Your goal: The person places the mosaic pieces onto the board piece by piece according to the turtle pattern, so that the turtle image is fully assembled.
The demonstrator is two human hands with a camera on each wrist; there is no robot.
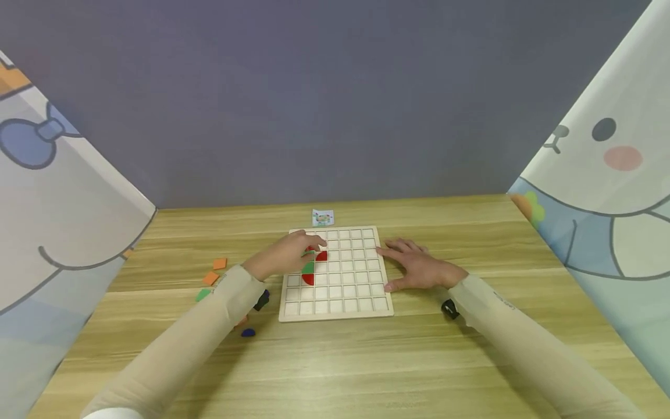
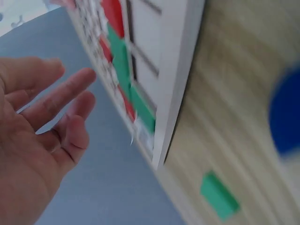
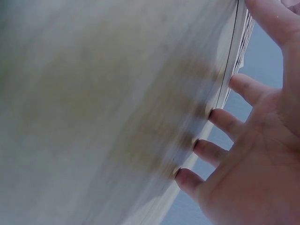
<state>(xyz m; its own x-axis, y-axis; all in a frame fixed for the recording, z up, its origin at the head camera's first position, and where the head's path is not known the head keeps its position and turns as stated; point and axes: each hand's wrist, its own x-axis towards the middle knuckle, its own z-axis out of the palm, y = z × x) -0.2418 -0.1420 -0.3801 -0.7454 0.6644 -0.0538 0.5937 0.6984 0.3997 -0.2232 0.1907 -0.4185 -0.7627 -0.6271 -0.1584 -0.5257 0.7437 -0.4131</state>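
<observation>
- Left hand (image 1: 287,254), released, fingers loose with no tile visible in them, over the left side of the pale grid board (image 1: 335,318) on the worktop (image 1: 345,366); a red tile (image 1: 308,280) and green tile (image 1: 307,268) sit in nearby cells;
- Right hand (image 1: 419,269), released and spread, touches the board's right edge;
- Careful work likely means bracing there, squaring tiles before pressing; left sleeve (image 1: 188,337) clear of loose orange tiles (image 1: 220,263)

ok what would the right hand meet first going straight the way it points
Probably the pale, square-gridded board, at its right edge; the right hand looks near or touching, depth unclear.
</observation>
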